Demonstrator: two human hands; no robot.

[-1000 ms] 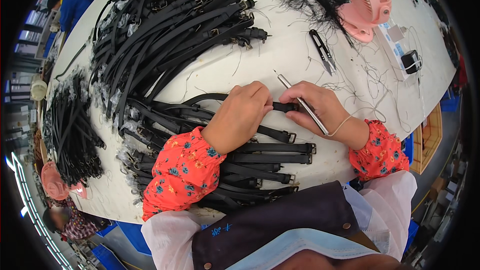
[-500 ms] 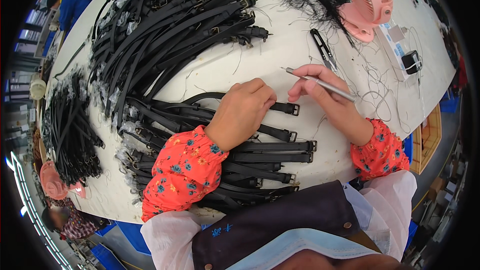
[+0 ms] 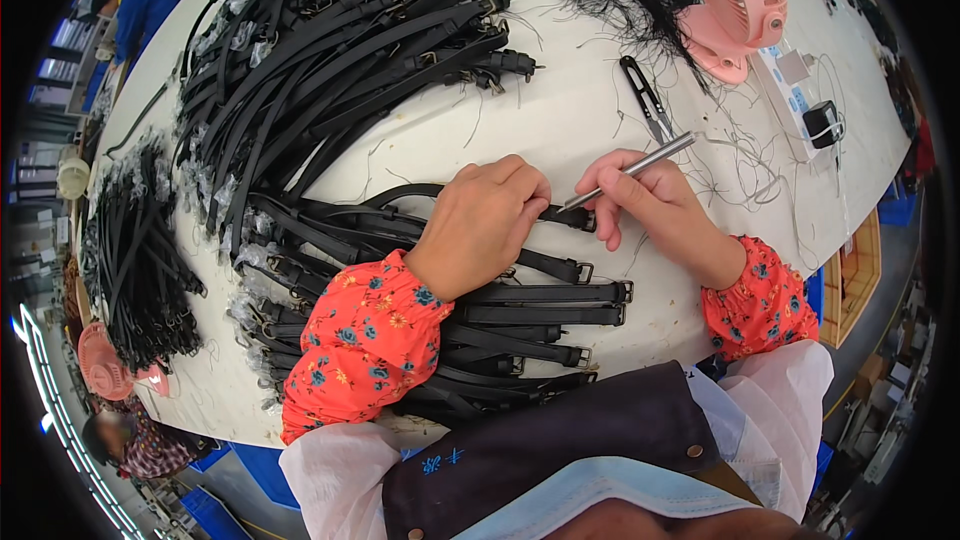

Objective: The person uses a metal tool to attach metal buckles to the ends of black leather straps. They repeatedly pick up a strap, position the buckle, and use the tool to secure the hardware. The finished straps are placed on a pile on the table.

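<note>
Pinched in my left hand [image 3: 478, 225] is the end of a black belt [image 3: 575, 216], close to its buckle. My right hand [image 3: 648, 202] grips a slim silver pen-like tool [image 3: 662, 153], slanted so that its pointed tip is at the belt just beside my left fingertips. Whether the tip touches the strap I cannot tell. The fingers of my right hand partly cover the buckle. Below my hands, several more black belts [image 3: 550, 314] lie side by side with their buckles pointing right. My left forearm crosses over some of them.
A big heap of black belts [image 3: 340, 70] covers the far left, with a smaller bundle [image 3: 150, 260] beyond. Thread snips [image 3: 645, 95] lie past my right hand, near loose threads [image 3: 745, 175]. A pink fan [image 3: 735, 10] and a power strip [image 3: 790, 105] stand far right.
My right hand has turned the silver tool over, so its tip now points down-left at the belt. The fingers have come closer to the buckle. My left hand has hardly moved.
</note>
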